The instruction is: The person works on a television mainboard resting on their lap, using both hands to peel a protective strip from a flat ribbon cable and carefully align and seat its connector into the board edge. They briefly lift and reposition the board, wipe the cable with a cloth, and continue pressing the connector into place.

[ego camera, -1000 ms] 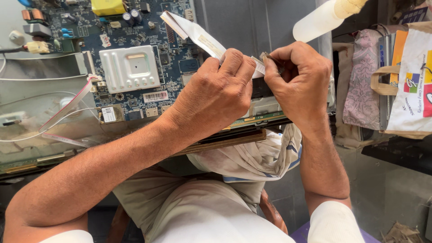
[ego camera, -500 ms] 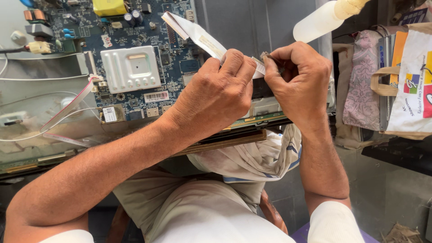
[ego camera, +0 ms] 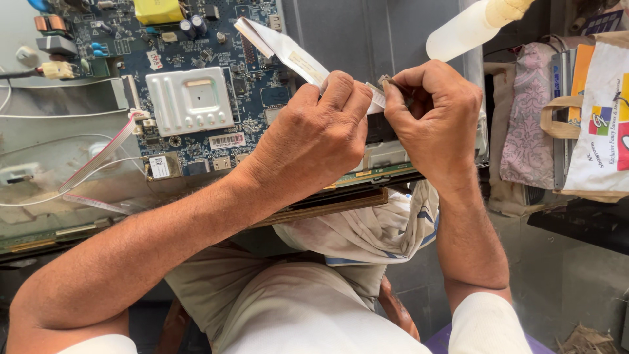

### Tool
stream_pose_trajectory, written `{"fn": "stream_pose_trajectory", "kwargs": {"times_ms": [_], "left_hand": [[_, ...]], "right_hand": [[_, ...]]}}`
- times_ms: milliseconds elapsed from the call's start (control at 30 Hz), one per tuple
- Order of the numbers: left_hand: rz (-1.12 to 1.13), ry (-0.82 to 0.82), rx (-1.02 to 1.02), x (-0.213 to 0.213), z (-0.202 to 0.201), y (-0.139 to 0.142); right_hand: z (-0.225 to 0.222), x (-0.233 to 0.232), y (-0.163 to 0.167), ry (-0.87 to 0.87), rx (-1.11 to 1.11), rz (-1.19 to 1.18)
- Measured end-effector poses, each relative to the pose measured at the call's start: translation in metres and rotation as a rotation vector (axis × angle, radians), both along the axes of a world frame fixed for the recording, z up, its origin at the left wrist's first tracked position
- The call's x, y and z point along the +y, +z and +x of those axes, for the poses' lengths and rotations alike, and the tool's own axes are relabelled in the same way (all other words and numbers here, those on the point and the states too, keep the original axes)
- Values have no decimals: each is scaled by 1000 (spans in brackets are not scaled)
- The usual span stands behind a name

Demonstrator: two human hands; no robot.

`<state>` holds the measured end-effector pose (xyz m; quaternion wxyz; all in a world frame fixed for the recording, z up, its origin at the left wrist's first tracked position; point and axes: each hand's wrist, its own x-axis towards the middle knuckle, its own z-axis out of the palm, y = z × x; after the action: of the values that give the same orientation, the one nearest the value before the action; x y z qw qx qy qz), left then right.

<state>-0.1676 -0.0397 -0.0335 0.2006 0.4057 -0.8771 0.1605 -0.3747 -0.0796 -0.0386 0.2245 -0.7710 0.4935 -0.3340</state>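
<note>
A white flat ribbon cable (ego camera: 283, 47) runs from the blue circuit board (ego camera: 249, 98) toward both hands. My left hand (ego camera: 314, 137) is closed over the cable's free end, fingers curled on it. My right hand (ego camera: 438, 115) pinches the tip of that same cable end (ego camera: 383, 88) between thumb and fingers, touching the left hand. The board carries a silver heat sink (ego camera: 190, 99) and lies on the metal back of a flat panel (ego camera: 373, 33). What sits under the hands is hidden.
Thin wires and a red-striped ribbon (ego camera: 98, 160) cross the panel's left part. A white plastic bottle (ego camera: 468, 26) lies at the upper right. Cloth bags (ego camera: 576, 124) stand to the right. A rag (ego camera: 367, 229) drapes over my lap below the panel's edge.
</note>
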Motion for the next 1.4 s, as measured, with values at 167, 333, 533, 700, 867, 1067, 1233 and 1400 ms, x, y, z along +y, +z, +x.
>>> {"fn": "stream_pose_trajectory", "kwargs": {"times_ms": [167,333,533,700,867,1067,1233,1400], "left_hand": [[-18,7,-26,0,0,0],[-14,6,-14,0,1,1],[-4,2,-6,-1,1,1],[-21,9,-26,-1,0,2],[-20,6,-21,0,1,2],[-13,0,6,-1,0,0],[-6,-4,-19,-1,0,0],[-24,2,-10,-1,0,1]], "right_hand": [[-1,-1,1,28,13,6],[1,-1,0,14,6,8],[0,-1,0,-2,8,7],[0,-1,0,0,3,9],[1,0,0,4,1,24],[1,0,0,-13,-8,8],[1,0,0,1,6,-4],[1,0,-1,-8,5,22]]}}
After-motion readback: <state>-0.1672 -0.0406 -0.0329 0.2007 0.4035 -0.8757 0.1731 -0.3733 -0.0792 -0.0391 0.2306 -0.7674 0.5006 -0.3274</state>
